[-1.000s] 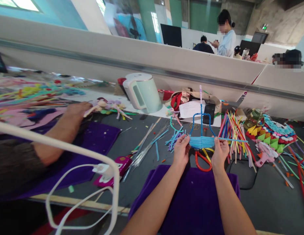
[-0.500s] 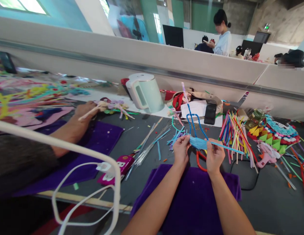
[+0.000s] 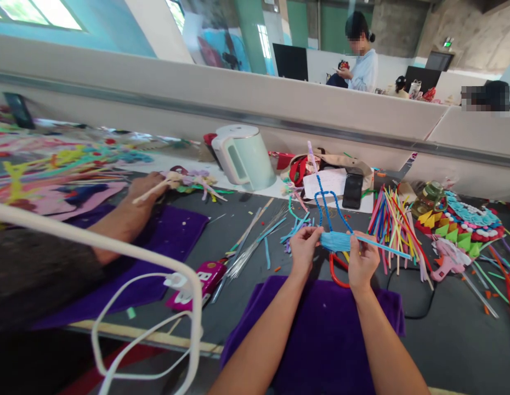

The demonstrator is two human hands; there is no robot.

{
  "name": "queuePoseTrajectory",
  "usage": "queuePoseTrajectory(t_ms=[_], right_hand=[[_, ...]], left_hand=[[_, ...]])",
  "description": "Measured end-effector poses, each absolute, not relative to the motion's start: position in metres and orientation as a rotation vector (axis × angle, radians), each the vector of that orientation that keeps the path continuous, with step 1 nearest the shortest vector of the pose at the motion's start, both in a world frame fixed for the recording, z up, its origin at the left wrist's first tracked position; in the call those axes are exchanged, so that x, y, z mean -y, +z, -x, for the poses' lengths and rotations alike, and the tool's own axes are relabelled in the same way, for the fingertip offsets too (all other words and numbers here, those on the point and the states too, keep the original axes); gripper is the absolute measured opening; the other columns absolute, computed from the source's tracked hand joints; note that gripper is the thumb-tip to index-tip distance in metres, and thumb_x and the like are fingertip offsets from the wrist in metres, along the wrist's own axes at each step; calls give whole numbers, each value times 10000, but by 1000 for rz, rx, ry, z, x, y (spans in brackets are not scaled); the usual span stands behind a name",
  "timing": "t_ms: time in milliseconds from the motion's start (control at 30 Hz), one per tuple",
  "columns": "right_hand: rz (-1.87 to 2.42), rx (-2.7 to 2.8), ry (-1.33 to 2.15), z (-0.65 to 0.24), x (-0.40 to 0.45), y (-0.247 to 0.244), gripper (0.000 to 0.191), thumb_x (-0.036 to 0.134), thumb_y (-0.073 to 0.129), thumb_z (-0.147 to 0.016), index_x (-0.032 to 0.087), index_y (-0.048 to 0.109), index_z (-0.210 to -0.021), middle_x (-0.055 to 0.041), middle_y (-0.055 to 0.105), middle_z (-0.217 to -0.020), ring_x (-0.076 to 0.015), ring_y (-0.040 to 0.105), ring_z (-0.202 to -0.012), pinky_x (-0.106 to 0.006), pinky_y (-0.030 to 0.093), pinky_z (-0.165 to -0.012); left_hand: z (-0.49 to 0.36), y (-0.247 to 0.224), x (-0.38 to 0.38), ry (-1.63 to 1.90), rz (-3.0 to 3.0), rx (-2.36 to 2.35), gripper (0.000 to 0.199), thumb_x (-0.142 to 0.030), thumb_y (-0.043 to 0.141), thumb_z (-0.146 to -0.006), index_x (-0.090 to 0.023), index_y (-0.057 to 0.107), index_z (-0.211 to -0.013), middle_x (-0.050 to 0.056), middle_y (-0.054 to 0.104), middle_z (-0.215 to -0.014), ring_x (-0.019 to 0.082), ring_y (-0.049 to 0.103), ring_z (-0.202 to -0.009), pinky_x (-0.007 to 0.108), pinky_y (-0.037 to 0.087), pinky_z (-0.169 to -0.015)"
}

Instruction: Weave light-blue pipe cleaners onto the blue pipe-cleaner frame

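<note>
Pinching a flat, ribbed light-blue band (image 3: 336,241) between thumb and fingers, the left hand (image 3: 305,249) closes narrowly on one end and the right hand (image 3: 363,262) on the other, at picture centre toward 4 o'clock. A thin blue strip (image 3: 389,250) juts past the right hand toward 3 o'clock. Fuzzy dark-blue stems (image 3: 323,203) rise from the band in arched loops around a straight stalk with a pale lilac tip (image 3: 311,154).

Clocked from the band, red-handled scissors (image 3: 333,271) lie partly hidden at 6 o'clock, near folded, plush purple cloth (image 3: 321,329). Multicoloured fuzzy stems (image 3: 397,230) fan out at 3 o'clock, short of a pink glue gun (image 3: 449,260). A black phone (image 3: 352,191) sits at 1 o'clock, a smooth pale kettle (image 3: 247,159) at 10, slender silvery wires (image 3: 242,259) at 9. Toward 8 o'clock, a thick white tube (image 3: 135,249) cuts across the foreground, partly blocking a magenta power strip (image 3: 203,280) and a co-worker's sleeve (image 3: 41,269).
</note>
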State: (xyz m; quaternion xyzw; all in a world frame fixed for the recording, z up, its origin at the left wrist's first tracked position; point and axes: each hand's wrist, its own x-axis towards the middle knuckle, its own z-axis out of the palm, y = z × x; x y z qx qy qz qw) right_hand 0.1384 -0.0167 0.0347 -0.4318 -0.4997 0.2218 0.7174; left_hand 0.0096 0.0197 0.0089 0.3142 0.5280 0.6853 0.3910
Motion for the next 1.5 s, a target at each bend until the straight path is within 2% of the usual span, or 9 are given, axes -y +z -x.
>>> queuePoseTrajectory(t_ms=[333, 600, 900, 1033, 1233, 1500], right_hand=[[949, 761, 731, -147, 2, 32, 257, 381, 626, -797, 142, 582, -880, -71, 687, -810, -181, 668, -757, -309, 530, -686], [857, 583, 850, -157, -12, 24, 250, 365, 666, -745, 166, 526, -803, -26, 663, -744, -163, 664, -749, -295, 513, -696], [856, 535, 938, -163, -17, 16, 290, 394, 676, -721, 173, 496, -777, -24, 658, -726, -161, 653, -695, -292, 502, -641], [871, 559, 919, -163, -17, 15, 285, 399, 665, -728, 174, 500, -785, -20, 655, -717, -163, 652, -686, -299, 504, -645], [854, 544, 917, -160, -15, 16, 285, 396, 672, -726, 173, 501, -771, -20, 663, -732, -154, 644, -689, -286, 496, -643], [855, 476, 1010, -158, -15, 14, 315, 399, 701, -691, 174, 490, -754, -26, 675, -724, -146, 638, -647, -265, 492, -591]], left_hand=[[-15, 20, -12, 1702, -805, -1355, 207, -345, 708, -617, -142, 676, -645, -11, 591, -557, 95, 478, -487, 214, 366, -483], [-18, 24, -10, 1596, -697, -1105, 256, -351, 775, -595, -136, 673, -689, -11, 600, -578, 78, 493, -485, 199, 371, -482], [-17, 26, -8, 1522, -717, -1028, 282, -366, 788, -591, -140, 680, -720, -2, 610, -630, 91, 513, -526, 216, 400, -521], [-16, 20, -10, 1558, -877, -1138, 268, -382, 749, -638, -148, 691, -757, -1, 604, -631, 96, 487, -525, 216, 363, -508], [-16, 13, -11, 1605, -1043, -1268, 278, -425, 668, -719, -158, 683, -798, 13, 603, -705, 124, 501, -618, 226, 373, -563], [-18, 21, -8, 1501, -728, -962, 343, -453, 739, -649, -174, 614, -807, -21, 559, -683, 95, 482, -561, 216, 397, -541]])
